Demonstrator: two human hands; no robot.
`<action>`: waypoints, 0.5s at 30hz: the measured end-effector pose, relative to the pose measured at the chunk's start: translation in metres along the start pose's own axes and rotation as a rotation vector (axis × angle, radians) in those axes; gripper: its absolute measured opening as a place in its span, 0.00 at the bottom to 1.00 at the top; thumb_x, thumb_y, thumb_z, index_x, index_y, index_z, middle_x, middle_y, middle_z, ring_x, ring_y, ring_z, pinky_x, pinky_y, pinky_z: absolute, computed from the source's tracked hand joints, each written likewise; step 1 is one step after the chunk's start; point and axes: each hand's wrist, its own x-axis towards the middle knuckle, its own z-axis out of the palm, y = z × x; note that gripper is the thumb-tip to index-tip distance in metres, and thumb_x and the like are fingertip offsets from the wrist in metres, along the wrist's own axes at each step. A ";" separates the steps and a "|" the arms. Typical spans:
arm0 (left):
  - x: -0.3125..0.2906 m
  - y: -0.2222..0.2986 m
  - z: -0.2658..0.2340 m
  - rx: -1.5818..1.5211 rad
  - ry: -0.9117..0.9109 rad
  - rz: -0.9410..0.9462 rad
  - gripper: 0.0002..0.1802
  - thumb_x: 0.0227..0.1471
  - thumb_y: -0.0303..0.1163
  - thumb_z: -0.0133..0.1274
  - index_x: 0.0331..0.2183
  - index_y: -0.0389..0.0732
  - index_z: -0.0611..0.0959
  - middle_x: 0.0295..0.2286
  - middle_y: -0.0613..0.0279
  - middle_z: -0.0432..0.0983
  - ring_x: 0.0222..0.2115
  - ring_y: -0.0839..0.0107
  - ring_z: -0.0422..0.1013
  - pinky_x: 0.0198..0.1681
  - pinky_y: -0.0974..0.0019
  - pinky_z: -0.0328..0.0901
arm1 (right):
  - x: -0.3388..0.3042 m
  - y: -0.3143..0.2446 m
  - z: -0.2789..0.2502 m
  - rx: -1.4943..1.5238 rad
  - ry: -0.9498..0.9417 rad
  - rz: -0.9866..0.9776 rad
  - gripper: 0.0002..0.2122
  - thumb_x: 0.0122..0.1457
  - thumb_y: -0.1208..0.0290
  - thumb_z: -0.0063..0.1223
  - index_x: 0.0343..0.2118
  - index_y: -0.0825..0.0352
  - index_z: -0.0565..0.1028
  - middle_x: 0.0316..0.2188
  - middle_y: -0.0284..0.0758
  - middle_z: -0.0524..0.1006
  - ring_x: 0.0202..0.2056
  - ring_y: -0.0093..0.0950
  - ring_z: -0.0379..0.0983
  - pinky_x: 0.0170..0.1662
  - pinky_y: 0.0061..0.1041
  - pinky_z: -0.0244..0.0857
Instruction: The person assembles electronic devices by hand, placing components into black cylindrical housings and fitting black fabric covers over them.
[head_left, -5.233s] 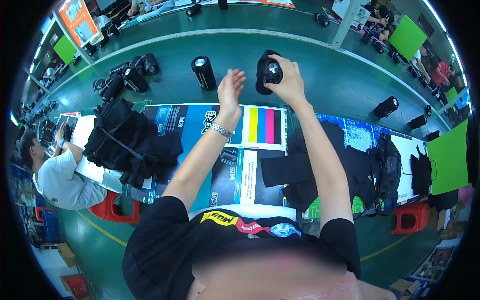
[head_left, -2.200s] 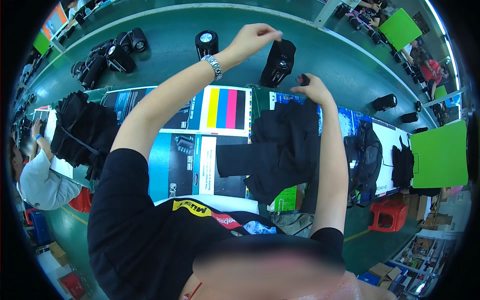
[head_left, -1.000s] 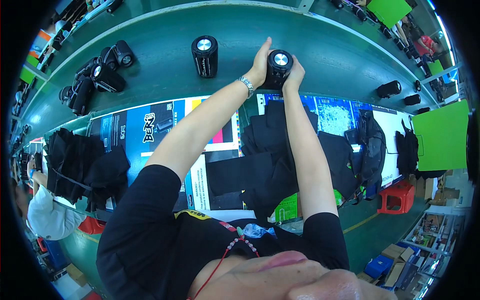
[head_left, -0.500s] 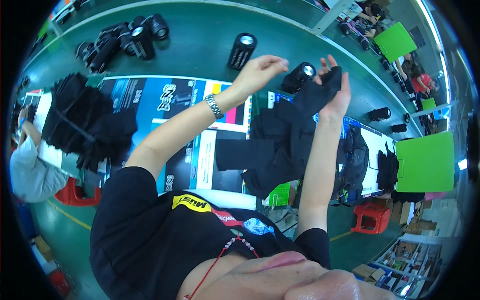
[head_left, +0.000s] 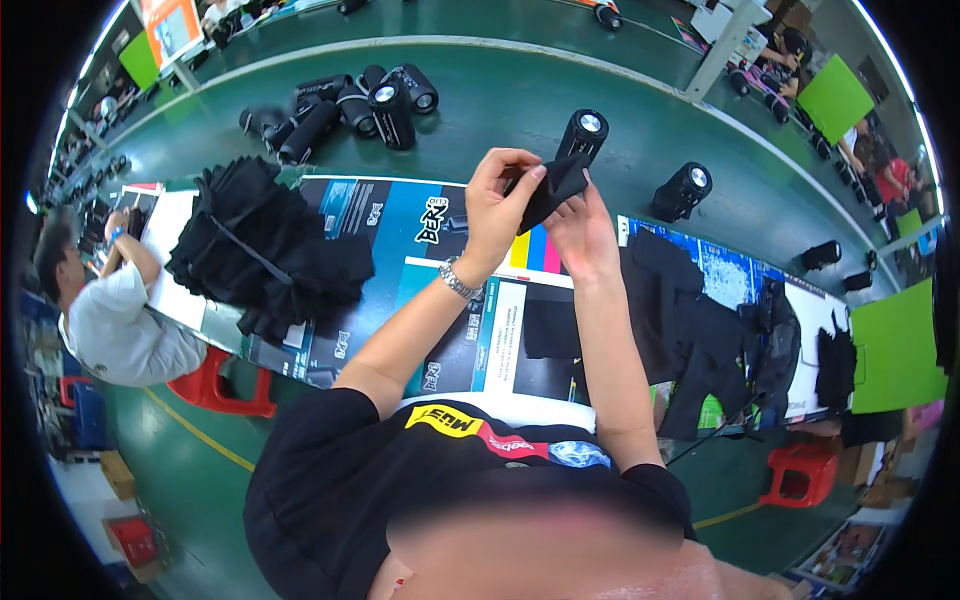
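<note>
Over the printed table covering, both my hands hold a small folded piece of black cloth (head_left: 556,192). My left hand (head_left: 500,205) pinches its left edge between thumb and fingers. My right hand (head_left: 588,240) grips the other side, its fingers partly hidden by the cloth. Beyond them stands a black cylindrical speaker (head_left: 582,135) with a silver disc on its end. Farther right is a similar speaker (head_left: 682,192). By my right forearm lies a loose pile of black cloth pieces (head_left: 665,300). To the left sits a bundle of black cloth pieces (head_left: 250,245), with a strip across it.
Several black speakers (head_left: 345,110) lie clustered at the far left on the green surface. Two more speakers (head_left: 822,255) rest at the right. Red stools (head_left: 800,475) stand below the table. A person in a white shirt (head_left: 135,325) works at the left. A green board (head_left: 898,345) is at the right.
My right hand has come left with the black cloth, away from the pile. My left hand, empty before, now grips the cloth too. The whole view has shifted.
</note>
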 end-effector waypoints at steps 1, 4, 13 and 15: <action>0.000 -0.002 0.000 0.005 0.049 0.056 0.07 0.49 0.19 0.55 0.33 0.33 0.77 0.32 0.65 0.71 0.33 0.80 0.69 0.37 0.76 0.65 | 0.001 0.001 -0.002 0.016 0.005 -0.012 0.13 0.61 0.63 0.49 0.42 0.68 0.71 0.39 0.35 0.74 0.44 0.28 0.69 0.49 0.29 0.62; -0.007 -0.005 0.003 -0.044 -0.019 -0.031 0.11 0.50 0.19 0.54 0.38 0.33 0.75 0.33 0.66 0.71 0.34 0.81 0.69 0.39 0.76 0.65 | 0.000 -0.002 -0.004 -0.126 -0.002 -0.190 0.10 0.60 0.67 0.51 0.40 0.65 0.72 0.34 0.32 0.76 0.39 0.21 0.72 0.46 0.23 0.65; -0.013 -0.023 0.005 -0.188 -0.137 -0.290 0.07 0.54 0.28 0.54 0.34 0.34 0.79 0.28 0.69 0.74 0.30 0.84 0.68 0.35 0.80 0.62 | -0.027 -0.004 0.003 -0.653 0.111 -0.454 0.05 0.57 0.74 0.54 0.35 0.67 0.75 0.30 0.28 0.75 0.32 0.15 0.71 0.35 0.14 0.63; -0.010 -0.024 0.003 -0.039 -0.023 -0.159 0.07 0.55 0.27 0.53 0.34 0.34 0.78 0.28 0.69 0.74 0.28 0.85 0.67 0.33 0.79 0.62 | -0.032 0.001 0.012 -0.256 0.034 -0.314 0.07 0.61 0.72 0.48 0.40 0.68 0.74 0.34 0.29 0.75 0.37 0.16 0.70 0.38 0.16 0.64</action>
